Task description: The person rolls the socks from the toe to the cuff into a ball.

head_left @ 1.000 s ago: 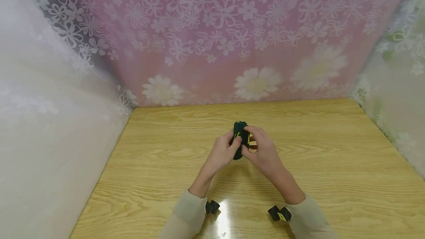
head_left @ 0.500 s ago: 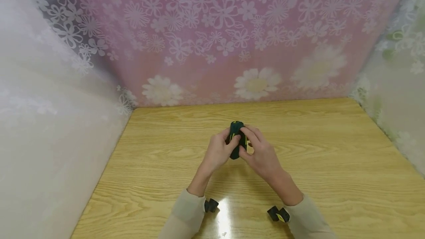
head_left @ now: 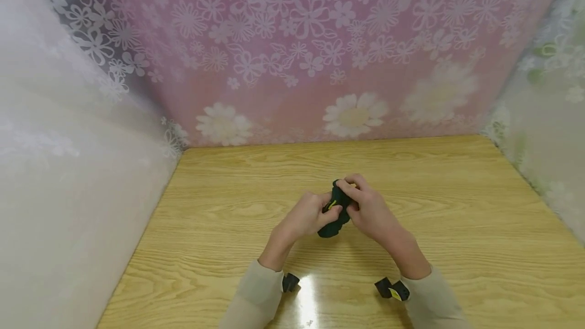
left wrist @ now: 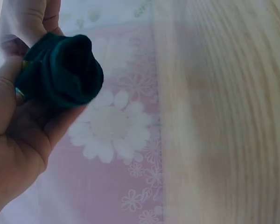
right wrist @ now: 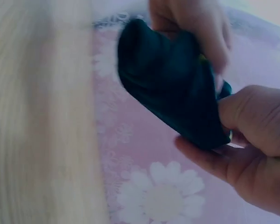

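Observation:
A dark green cloth bundle [head_left: 330,230] with yellow markings is held up between both hands over the table. My left hand [head_left: 306,217] grips its left side, thumb across the front by a yellow stripe. On the other side my right hand [head_left: 372,213] pinches the bundle's upper right part between thumb and fingers. Seen in the left wrist view, the end of the bundle [left wrist: 70,74] is layered and rolled, with a dark hollow in it. The right wrist view has its smooth, bulging side [right wrist: 170,84]. The palms cover much of the cloth.
The wood-grain table [head_left: 219,237] spreads under both arms. A pink flowered backdrop [head_left: 283,65] rises at its far edge, with pale flowered sheets at the left [head_left: 82,176] and right [head_left: 544,131]. A small black device [head_left: 392,289] sits by the right cuff, another [head_left: 290,282] by the left.
From roughly upright, the cloth bundle has tilted with its top leaning right, and has come slightly nearer the body. My right hand has shifted right; both hands keep their hold.

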The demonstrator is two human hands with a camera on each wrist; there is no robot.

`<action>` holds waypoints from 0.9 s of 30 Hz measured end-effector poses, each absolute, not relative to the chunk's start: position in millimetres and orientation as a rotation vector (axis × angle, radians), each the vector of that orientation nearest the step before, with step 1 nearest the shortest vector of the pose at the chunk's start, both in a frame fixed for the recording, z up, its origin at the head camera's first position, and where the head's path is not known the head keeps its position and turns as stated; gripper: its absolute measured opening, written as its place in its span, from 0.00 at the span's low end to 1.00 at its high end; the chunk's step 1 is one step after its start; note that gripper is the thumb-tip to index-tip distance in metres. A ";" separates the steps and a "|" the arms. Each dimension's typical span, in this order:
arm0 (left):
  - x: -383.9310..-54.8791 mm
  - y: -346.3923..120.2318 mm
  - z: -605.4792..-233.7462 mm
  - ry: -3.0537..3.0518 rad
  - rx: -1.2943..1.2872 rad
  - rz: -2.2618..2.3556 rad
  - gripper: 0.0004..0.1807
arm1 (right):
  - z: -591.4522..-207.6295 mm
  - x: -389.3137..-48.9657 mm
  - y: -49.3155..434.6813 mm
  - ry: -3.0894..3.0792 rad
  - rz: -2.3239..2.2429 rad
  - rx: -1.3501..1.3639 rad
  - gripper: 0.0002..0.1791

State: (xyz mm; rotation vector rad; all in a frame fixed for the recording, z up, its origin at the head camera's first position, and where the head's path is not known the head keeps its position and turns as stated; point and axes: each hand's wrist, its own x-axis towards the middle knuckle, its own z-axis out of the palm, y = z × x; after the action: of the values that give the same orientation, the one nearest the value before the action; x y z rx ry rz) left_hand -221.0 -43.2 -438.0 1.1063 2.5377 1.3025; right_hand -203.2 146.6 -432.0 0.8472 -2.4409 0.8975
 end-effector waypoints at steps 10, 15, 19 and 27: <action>-218.6 -41.7 -440.6 2.325 1.258 1.507 0.12 | -419.3 -204.2 170.6 -2.575 1.463 0.794 0.26; -216.6 -38.6 -439.8 2.139 1.243 1.731 0.13 | -424.6 -208.7 180.7 -2.470 2.006 0.886 0.20; -217.7 -41.2 -438.3 2.029 1.117 1.934 0.17 | -430.1 -211.4 173.6 -2.346 2.324 0.868 0.15; -220.7 -43.8 -435.4 1.674 0.585 2.349 0.18 | -433.3 -204.5 148.7 -2.090 2.489 0.717 0.25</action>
State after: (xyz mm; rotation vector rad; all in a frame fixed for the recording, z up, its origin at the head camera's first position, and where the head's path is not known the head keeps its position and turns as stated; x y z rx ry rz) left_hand -220.7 -43.8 -435.4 0.5851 1.6737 2.3491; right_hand -204.5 148.7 -433.3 0.7169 -2.0904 2.4886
